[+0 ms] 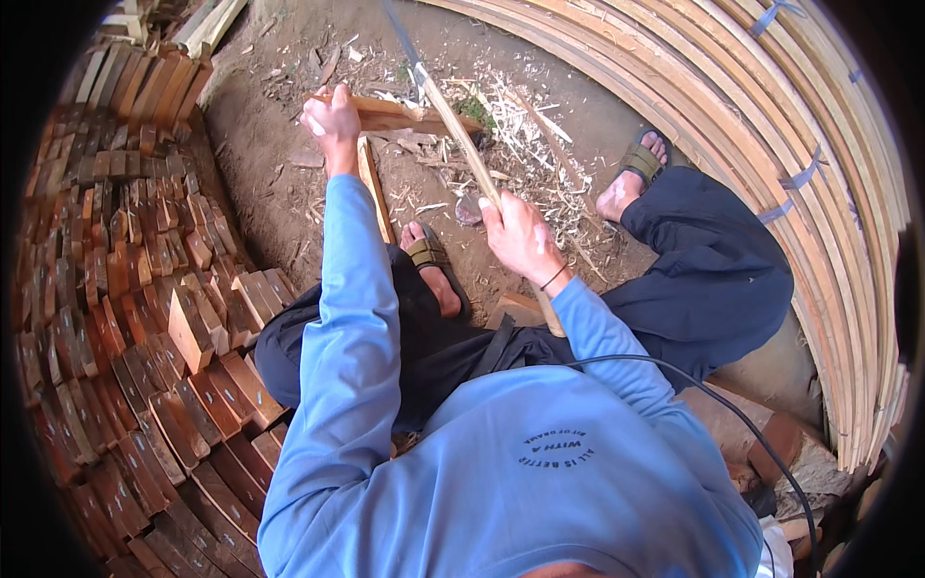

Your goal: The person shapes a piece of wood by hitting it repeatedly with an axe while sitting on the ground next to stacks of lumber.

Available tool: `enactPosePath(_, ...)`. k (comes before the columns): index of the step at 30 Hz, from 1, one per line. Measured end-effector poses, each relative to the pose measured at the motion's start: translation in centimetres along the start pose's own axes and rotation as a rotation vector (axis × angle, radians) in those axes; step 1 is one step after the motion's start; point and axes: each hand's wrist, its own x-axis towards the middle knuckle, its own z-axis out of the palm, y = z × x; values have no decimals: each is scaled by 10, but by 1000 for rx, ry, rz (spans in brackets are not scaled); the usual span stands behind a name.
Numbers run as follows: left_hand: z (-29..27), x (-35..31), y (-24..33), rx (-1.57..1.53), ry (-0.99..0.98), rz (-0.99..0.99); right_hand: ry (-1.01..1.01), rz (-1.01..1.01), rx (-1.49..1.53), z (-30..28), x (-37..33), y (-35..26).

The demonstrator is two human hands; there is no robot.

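Blue sleeves [356, 318] fill the lower part of the view, both forearms reaching forward over dark trousers [713, 270] and 2 sandalled feet planted on bare earth. One foot [432, 265] sits between the arms, the other foot [636, 173] is out to the right beside a scatter of pale wood shavings [530, 144].

Out front, the left hand [332, 120] is wrapped around the near end of a short wooden block [400, 114], fingers curled shut on it, holding it roughly level just above the ground. A thin strip of wood [374, 188] lies on the dirt just under that hand, running back toward the near foot.

To the right, the right hand [520, 236] is closed in a fist around the pale wooden handle of a long blade [453, 125] — a black cord sits on the wrist. The handle slants up and left from the fist, and the dark metal part [400, 39] continues past the block toward the top edge; the tool crosses the block's far end, touching or just above it.

Stacked reddish wooden blocks [145, 289] crowd the whole left side — rows of them, ends up. Long curved slats [819, 193] are bundled along the right edge, tied with blue straps.
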Motion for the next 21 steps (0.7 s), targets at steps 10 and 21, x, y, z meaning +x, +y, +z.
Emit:
enactPosePath(10,-1,-7,-1,24,3,7,-21,72,31,-11,-4,-21)
enactPosePath(21,-2,-12,7,-10,22,20,-225,130,-73,31,-16,26)
